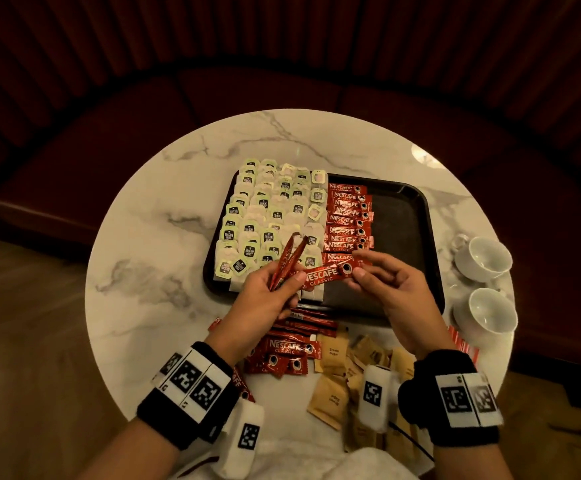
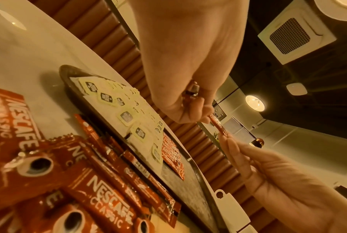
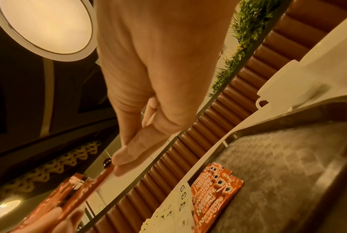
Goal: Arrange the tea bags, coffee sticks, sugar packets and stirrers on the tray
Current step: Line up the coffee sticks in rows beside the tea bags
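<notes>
A black tray [image 1: 406, 216] holds rows of tea bags [image 1: 264, 216] on its left part and a column of red coffee sticks [image 1: 347, 220] down its middle. Its right part is bare. Over the tray's near edge my left hand [image 1: 282, 282] grips a few coffee sticks [image 1: 290, 256] that fan upward. One more coffee stick [image 1: 327, 273] lies level between both hands. My right hand [image 1: 360, 271] pinches its right end with thumb and forefinger [image 3: 128, 154], while its left end is still in my left hand [image 2: 180, 97]. That stick [image 2: 218, 126] bridges the two hands.
Loose coffee sticks [image 1: 289, 348] and brown sugar packets [image 1: 334, 356] lie on the round marble table [image 1: 143, 237] in front of the tray. Two white cups [image 1: 483, 258] on saucers stand at the right edge, with red-striped packets [image 1: 462, 344] near them. A dark red bench curves behind.
</notes>
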